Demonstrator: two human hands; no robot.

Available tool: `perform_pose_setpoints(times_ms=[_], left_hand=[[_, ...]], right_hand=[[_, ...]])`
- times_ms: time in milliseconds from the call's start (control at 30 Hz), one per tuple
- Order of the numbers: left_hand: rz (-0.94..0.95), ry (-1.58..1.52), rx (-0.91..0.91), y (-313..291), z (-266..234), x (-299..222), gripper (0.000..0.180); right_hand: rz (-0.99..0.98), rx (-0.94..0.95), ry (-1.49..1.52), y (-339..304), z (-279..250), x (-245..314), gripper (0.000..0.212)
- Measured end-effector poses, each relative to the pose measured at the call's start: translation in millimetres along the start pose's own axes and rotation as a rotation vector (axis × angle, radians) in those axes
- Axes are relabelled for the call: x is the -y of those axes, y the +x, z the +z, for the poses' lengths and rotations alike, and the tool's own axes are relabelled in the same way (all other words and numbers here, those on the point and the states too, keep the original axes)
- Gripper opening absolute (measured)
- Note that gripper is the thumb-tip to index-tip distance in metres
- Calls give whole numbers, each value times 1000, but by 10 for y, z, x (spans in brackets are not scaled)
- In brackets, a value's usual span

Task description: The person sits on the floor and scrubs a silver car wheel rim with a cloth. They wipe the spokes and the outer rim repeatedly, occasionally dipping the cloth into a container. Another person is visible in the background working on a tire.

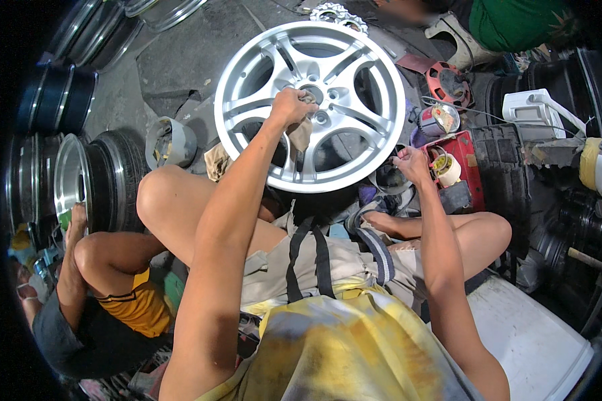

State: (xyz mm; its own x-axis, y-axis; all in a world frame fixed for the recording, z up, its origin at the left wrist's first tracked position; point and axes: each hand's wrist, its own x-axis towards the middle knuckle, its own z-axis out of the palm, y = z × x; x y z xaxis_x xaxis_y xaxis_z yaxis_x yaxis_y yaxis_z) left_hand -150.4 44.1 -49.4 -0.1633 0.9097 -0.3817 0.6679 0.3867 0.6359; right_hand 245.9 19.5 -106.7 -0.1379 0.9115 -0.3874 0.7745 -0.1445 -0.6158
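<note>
A silver alloy wheel rim (374, 138) lies face up in front of my legs. My left hand (291, 107) is closed on a tan rag (301, 136), pressing near the hub at the wheel's centre. The rag's loose end hangs over a spoke. At the rim's lower right edge, my right hand (411, 164) has its fingers curled together. Something dark shows at those fingertips, too small to name. Just below that hand sits a grey container (391, 180), partly hidden.
A red crate (471, 164) and an open can (440, 119) stand at right. Left of the wheel are a whitish bucket (171, 142) and stacked rims (57, 97). Another person (107, 287) crouches at lower left; someone in green (515, 23) sits at upper right.
</note>
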Motion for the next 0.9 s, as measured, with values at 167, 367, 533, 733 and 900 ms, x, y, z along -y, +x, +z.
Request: perform_pose_setpoints(times_ms=[167, 367, 533, 733, 900], left_hand=[[116, 197, -1, 51, -136, 10, 58], [295, -28, -626, 369, 228, -369, 44], [520, 104, -766, 74, 1087, -774, 39], [382, 91, -395, -418, 1346, -816, 57], [588, 188, -334, 128, 1063, -816, 60]], right_hand=[[1, 5, -81, -23, -28, 69, 34], [24, 58, -96, -93, -53, 180, 38], [48, 82, -145, -91, -45, 149, 37], [49, 127, -176, -28, 12, 192, 37], [4, 55, -197, -59, -40, 181, 34]])
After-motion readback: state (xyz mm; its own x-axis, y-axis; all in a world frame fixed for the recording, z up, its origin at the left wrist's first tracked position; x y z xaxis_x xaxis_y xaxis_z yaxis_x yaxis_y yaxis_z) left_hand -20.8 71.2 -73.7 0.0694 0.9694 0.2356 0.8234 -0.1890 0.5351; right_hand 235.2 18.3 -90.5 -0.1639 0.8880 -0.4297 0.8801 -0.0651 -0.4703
